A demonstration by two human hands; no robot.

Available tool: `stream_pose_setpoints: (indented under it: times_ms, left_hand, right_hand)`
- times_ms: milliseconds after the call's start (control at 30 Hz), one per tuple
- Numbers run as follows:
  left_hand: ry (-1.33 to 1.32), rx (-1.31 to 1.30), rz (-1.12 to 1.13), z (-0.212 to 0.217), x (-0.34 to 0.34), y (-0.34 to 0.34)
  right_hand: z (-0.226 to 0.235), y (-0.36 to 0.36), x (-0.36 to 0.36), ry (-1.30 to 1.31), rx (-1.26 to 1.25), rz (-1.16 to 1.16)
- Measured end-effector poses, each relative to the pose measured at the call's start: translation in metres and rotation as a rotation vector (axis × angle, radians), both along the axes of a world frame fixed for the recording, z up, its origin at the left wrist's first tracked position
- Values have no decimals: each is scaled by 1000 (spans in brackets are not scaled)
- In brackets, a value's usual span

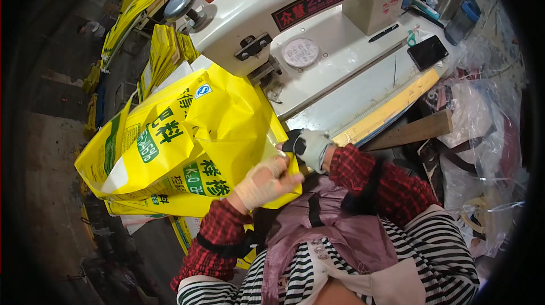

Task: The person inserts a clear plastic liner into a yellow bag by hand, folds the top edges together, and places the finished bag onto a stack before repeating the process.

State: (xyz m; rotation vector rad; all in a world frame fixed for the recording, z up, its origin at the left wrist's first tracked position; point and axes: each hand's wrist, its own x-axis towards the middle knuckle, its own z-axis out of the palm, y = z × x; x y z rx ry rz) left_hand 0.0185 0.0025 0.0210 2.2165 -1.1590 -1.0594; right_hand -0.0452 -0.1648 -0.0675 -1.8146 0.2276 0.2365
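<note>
A large yellow woven-plastic sack (227,118) with green and black print lies creased across the left side of the sewing machine (244,18), its upper part under the machine's head. My right hand (310,147), in a grey and black glove, has its fingers closed on the sack's right edge, close to the front of the machine bed. Just left of it and nearer to me, my left hand (264,183), in a beige covering, is curled over the sack's lower right corner. Its thumb points right, and its fingertips are partly hidden.
Stacks of folded yellow sacks (164,49) stand behind on the left. On the machine table are a black phone (427,53), a pen (383,33) and small green-handled scissors (411,38). A wooden board (411,131) and clear plastic sheeting (482,118) are at right.
</note>
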Motion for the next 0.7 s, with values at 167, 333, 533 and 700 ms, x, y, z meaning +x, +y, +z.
stream_pose_setpoints:
  times_ms: [167,333,533,700]
  left_hand:
    - [-350,186,-539,15,-35,-12]
    - [-646,94,-516,-9,-13,-37]
    - [-583,-41,-191,-62,55,-41]
    - [-896,-305,243,-101,105,-33]
  right_hand:
    - [-24,20,-5,126,-396,186]
    - [-53,8,26,102,-599,331]
    - [-33,-14,58,67,-179,23]
    - [-7,-13,43,200,396,-205]
